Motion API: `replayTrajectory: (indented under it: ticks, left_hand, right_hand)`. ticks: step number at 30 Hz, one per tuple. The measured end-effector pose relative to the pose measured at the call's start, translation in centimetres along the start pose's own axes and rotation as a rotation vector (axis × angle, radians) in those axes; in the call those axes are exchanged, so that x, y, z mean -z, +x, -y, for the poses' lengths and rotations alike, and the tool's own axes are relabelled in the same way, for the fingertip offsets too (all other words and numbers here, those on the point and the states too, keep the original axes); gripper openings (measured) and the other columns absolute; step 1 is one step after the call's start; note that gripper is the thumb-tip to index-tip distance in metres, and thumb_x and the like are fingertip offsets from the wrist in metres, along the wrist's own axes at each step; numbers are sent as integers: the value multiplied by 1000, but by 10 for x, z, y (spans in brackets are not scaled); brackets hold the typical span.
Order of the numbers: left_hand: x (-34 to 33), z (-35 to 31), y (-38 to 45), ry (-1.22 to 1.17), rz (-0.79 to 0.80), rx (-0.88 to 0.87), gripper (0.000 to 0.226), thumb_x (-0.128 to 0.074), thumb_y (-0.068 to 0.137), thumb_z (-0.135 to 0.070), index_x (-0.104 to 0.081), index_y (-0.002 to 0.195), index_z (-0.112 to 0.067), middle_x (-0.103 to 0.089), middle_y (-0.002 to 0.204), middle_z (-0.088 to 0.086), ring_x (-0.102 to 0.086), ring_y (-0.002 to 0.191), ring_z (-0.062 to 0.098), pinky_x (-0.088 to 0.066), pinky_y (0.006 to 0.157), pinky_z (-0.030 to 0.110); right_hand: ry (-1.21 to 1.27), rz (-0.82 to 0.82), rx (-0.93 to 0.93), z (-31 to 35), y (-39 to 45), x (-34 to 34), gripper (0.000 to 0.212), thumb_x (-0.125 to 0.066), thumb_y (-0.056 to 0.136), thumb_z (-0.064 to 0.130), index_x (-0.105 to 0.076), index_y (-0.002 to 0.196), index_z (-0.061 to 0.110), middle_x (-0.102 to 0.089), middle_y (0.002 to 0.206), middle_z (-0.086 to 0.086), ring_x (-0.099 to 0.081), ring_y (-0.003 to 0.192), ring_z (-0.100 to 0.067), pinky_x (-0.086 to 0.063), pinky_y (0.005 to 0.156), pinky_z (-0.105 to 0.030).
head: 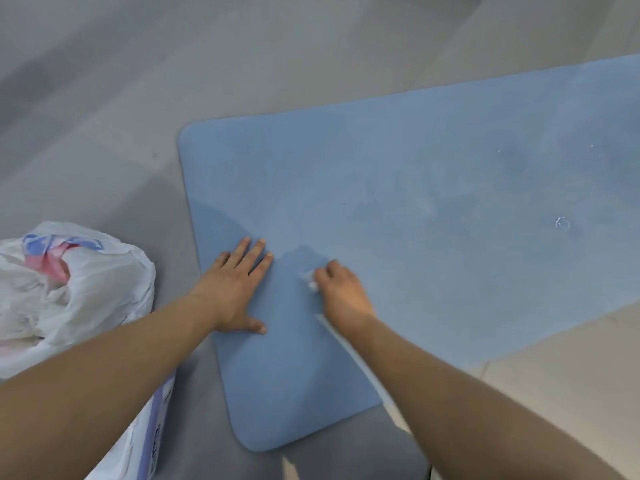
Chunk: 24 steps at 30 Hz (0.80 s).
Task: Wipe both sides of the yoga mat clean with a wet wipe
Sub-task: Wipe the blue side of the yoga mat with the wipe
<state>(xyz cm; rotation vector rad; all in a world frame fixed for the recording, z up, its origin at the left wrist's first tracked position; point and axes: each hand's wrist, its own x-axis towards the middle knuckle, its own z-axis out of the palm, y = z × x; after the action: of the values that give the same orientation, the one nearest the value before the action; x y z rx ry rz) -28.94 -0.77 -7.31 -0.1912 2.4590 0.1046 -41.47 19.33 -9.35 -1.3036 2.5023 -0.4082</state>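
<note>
Blue mat [398, 202] flat on the floor [104, 116], long axis running away to the right. Left hand [232, 289] presses its near end, fingers straight and spread; right hand [343, 296], fingers curled round a wipe [310, 282], faces the unwiped length beyond.

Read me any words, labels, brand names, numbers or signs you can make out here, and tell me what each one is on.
No text here can be read.
Yoga mat: a small round embossed mark, too faint to read.
White packet at the lower left: dark print along its purple edge, too blurred to read.
Plastic bag: blue and pink print, crumpled, no legible letters.
</note>
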Motion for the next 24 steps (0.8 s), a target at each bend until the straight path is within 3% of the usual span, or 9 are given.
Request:
replayTrajectory:
  ticks: [5,8,11,14,18,21,24]
  left_hand:
    - [-2,2,2,-3,-12,-91,127,-55,74,-84,22,156,-27,38,160,1,33,148,25,2,125,48]
    - [-6,5,-1,-8,-14,-126,127,-52,72,-87,24,155,-30,41,158,-1,36,147,23,5,125,48]
    - [-5,7,-1,16,8,-142,136,-49,62,-95,28,153,-30,43,156,-1,39,145,23,10,124,47]
    - [-1,6,-1,63,39,-144,141,-51,59,-97,30,153,-28,44,156,1,39,144,26,9,122,47]
    - [6,3,-2,103,86,-140,142,-62,63,-87,28,154,-25,43,157,4,38,145,29,3,124,50]
    - [12,0,-1,119,118,-138,141,-70,66,-78,24,156,-23,40,158,6,33,147,32,-5,125,51]
    - [14,-3,0,139,133,-134,140,-72,68,-75,23,156,-21,40,158,8,31,148,34,-9,124,52]
  right_hand:
    - [-89,-64,-376,-107,-11,46,12,-57,77,-2,-58,89,1,-50,88,-24,-56,72,-40,-48,64,-42]
    - [-95,-108,-490,-117,-15,44,12,-58,82,-2,-58,94,2,-51,93,-21,-54,77,-39,-42,66,-38]
    - [-9,-180,-401,-79,-13,20,15,-56,85,4,-61,99,5,-56,92,-18,-58,81,-38,-49,71,-39]
    - [78,-27,-269,-3,-22,-6,20,-45,89,4,-58,104,8,-56,101,-14,-54,91,-31,-48,78,-37]
    - [190,65,-50,75,-47,-31,26,-37,79,15,-61,87,10,-56,81,-13,-56,67,-33,-45,59,-34]
    - [117,82,22,70,-45,-20,25,-37,87,10,-61,94,8,-56,90,-16,-55,78,-33,-44,67,-36]
    - [16,18,-40,9,-43,-5,25,-42,99,30,-59,98,11,-57,100,-16,-52,95,-30,-41,85,-39]
